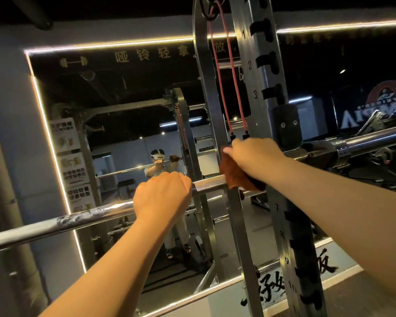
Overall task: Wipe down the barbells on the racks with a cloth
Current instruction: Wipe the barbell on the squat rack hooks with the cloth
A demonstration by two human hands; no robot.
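A chrome barbell (62,221) runs across the view from lower left to upper right and rests on the rack. My left hand (162,195) is wrapped around the bar near its middle, just left of a knurled stretch (209,185). My right hand (254,156) presses a rust-brown cloth (236,177) around the bar, right beside the rack upright. The cloth hides the bar under it. The bar's thick sleeve (373,140) sticks out past the upright on the right.
The steel rack upright (266,72) with numbered notches stands just behind my right hand. A red resistance band (224,88) hangs down to it. A wall mirror (124,124) with lit edges faces me and reflects a person at the rack. Posters (70,161) hang at left.
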